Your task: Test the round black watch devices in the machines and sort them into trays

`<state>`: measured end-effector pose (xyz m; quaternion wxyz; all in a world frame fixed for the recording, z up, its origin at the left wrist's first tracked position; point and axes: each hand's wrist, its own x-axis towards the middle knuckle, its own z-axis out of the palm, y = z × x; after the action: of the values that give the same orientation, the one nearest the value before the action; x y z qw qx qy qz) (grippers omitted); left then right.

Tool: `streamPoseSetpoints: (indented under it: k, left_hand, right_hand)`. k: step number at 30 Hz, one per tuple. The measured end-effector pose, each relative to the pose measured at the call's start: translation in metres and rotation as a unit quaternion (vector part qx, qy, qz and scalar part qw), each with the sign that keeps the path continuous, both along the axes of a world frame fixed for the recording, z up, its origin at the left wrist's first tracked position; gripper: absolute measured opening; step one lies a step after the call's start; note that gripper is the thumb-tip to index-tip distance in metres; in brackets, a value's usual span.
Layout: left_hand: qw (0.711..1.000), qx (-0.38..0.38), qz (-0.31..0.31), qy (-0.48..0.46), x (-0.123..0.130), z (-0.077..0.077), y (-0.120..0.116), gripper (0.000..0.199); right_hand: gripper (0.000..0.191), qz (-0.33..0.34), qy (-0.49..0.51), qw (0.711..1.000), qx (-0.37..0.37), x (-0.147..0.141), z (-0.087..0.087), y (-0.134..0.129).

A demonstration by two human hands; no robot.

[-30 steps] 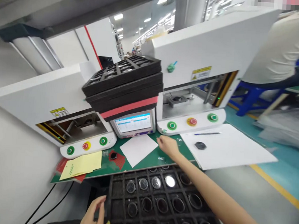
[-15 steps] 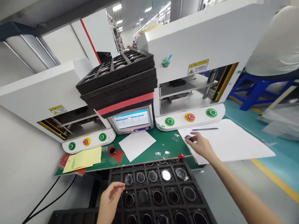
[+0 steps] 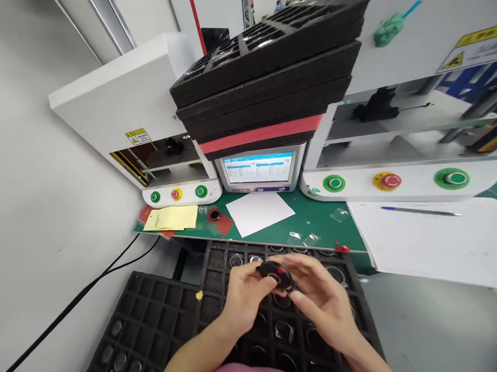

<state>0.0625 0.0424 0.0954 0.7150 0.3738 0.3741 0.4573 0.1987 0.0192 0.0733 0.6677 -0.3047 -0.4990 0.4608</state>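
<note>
A round black part (image 3: pixel 277 273) with a small red spot is held up over the black foam tray (image 3: pixel 213 279). My left hand (image 3: pixel 245 298) pinches it from the left, thumb on its face. Around its right side curve the fingers and thumb of my right hand (image 3: pixel 325 303), touching its edge. Round dark discs sit in many of the tray's compartments below, partly hidden by my hands.
Behind are a screen (image 3: pixel 260 169), stacked foam trays (image 3: pixel 272 81) and two white presses (image 3: pixel 189 191) with buttons. The green table (image 3: pixel 266 232) holds white paper (image 3: pixel 259 212), yellow sheets (image 3: pixel 171 218), and a pen (image 3: pixel 419 211) on paper at right. A second tray (image 3: pixel 160 310) stands lower left.
My right hand has come from the paper at the right to the middle. My left hand has moved up and right and now grips the black part. The view has shifted closer and left.
</note>
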Motion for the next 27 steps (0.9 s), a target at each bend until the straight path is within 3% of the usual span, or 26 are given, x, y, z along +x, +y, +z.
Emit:
streamPoseSetpoints:
  k: [4,7,11,16,22,27]
  left_hand:
    - [0.976,0.167,0.001,0.139,-0.016,0.012,-0.004,0.013]
    - [0.937,0.264,-0.02,0.226,-0.024,0.019,-0.005,0.013]
    - [0.877,0.372,-0.035,0.302,-0.031,0.024,-0.003,0.014]
    - [0.832,0.455,-0.06,0.312,-0.038,0.031,0.0,0.019]
    - [0.819,0.472,-0.08,0.317,-0.04,0.033,0.001,0.02]
    - [0.822,0.465,-0.077,0.318,-0.042,0.032,0.002,0.021]
  right_hand:
    - [0.018,-0.115,-0.105,0.987,0.035,0.005,0.022,-0.012]
    - [0.016,-0.192,-0.189,0.962,0.042,0.003,0.03,-0.018]
    - [0.013,-0.234,-0.249,0.939,0.043,0.0,0.035,-0.025]
    - [0.016,-0.197,-0.314,0.924,0.093,0.006,0.045,-0.023]
    - [0.019,-0.066,-0.287,0.95,0.105,0.015,0.048,-0.015]
    - [0.025,-0.145,-0.288,0.939,0.123,0.01,0.046,-0.017]
